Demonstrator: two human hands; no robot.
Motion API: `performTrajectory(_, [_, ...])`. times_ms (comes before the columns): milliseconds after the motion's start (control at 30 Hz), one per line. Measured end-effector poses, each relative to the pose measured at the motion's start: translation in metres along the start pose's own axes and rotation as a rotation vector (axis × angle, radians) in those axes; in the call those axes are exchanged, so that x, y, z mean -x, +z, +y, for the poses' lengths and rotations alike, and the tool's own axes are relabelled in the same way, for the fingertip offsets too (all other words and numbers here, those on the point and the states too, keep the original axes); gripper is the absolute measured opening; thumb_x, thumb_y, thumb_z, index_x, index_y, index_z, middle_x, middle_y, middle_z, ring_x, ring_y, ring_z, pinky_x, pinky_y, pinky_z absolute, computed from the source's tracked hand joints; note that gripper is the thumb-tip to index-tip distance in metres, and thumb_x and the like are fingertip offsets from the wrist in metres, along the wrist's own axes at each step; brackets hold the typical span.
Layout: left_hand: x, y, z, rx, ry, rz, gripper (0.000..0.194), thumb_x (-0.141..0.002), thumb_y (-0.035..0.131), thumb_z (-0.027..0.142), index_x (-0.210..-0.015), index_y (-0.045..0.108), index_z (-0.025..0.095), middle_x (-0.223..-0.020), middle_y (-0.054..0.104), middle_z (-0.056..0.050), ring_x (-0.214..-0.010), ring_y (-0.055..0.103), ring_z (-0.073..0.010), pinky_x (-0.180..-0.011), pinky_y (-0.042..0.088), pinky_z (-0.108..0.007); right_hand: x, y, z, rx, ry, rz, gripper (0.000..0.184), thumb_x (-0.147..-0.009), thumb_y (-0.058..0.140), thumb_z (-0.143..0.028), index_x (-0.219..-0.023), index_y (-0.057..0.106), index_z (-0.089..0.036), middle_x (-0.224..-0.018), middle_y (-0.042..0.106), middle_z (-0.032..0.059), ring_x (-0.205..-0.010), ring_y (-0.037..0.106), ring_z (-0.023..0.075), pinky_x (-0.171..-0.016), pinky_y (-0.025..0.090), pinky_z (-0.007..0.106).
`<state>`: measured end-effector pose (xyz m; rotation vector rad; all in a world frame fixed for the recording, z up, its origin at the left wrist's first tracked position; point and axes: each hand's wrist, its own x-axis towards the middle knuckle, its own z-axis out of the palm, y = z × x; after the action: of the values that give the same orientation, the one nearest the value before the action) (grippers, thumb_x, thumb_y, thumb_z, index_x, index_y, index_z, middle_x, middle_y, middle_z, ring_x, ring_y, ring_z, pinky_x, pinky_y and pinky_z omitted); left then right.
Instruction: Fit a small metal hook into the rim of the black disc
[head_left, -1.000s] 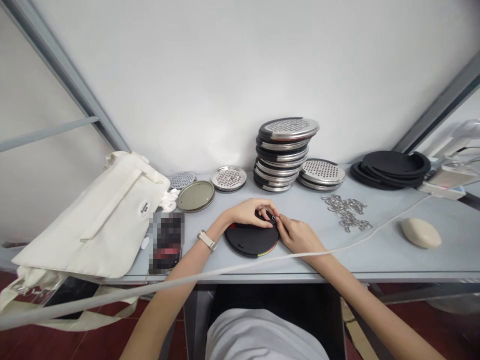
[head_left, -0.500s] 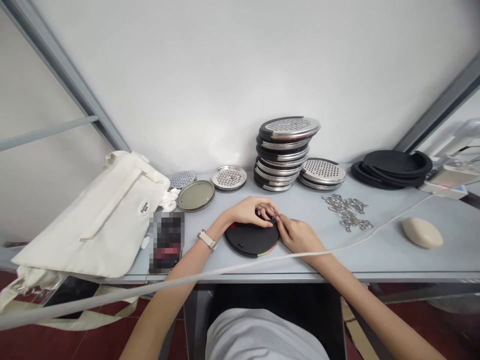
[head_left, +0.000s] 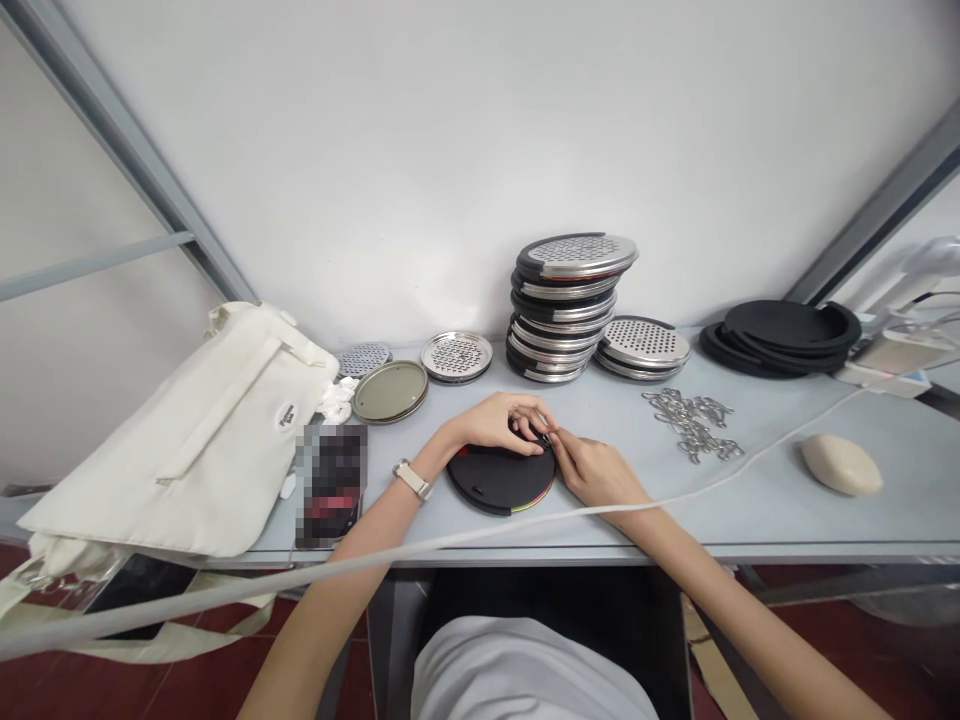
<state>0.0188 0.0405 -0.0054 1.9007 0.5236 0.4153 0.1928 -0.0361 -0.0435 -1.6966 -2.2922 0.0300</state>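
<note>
A round black disc (head_left: 501,485) with a thin coloured rim lies flat on the table in front of me. My left hand (head_left: 504,420) arches over its far right side, fingers curled in, with the thumb by the disc's top. At the disc's right edge, my right hand (head_left: 596,468) is closed in a pinch close to the left fingertips. Between the two sets of fingertips shows a small shiny metal piece (head_left: 547,438); the fingers hide most of it.
A tall stack of perforated metal discs with black covers (head_left: 564,310) stands behind my hands. Right of it lie a shorter stack (head_left: 643,345), loose metal clips (head_left: 694,425), black covers (head_left: 784,340) and a beige rounded object (head_left: 841,464). A white cable (head_left: 690,495) crosses in front; a white bag (head_left: 202,440) is left.
Both hands keep nearly the same hold at the disc's edge. The whole view has shifted very slightly; nothing else visibly differs.
</note>
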Motion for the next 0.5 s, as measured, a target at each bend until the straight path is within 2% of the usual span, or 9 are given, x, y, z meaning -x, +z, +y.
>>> performTrajectory(200, [0.0005,-0.0008,0.0008,0.014,0.001,0.001,0.04,-0.062,0.067,0.017,-0.101,0.057,0.013,-0.095,0.064,-0.01,-0.079,0.058,-0.0102,-0.075,0.045,-0.024,0.0,-0.0004,0.0001,0.004,0.014,-0.004,0.033,-0.09,0.02,-0.031,-0.085,0.051,-0.017,-0.065,0.064,0.0052,-0.055,0.057,0.0133,-0.05,0.026,0.023])
performTrajectory(500, [0.0001,-0.0012,-0.0006,-0.035,0.036,0.009,0.04,-0.062,0.066,0.017,-0.1,0.057,0.013,-0.097,0.061,-0.009,-0.072,0.056,-0.0086,-0.069,0.043,-0.022,0.0001,0.0009,0.0019,-0.024,-0.019,0.002,0.032,-0.089,0.023,-0.03,-0.086,0.052,-0.018,-0.066,0.064,0.0046,-0.055,0.057,0.0136,-0.05,0.027,0.023])
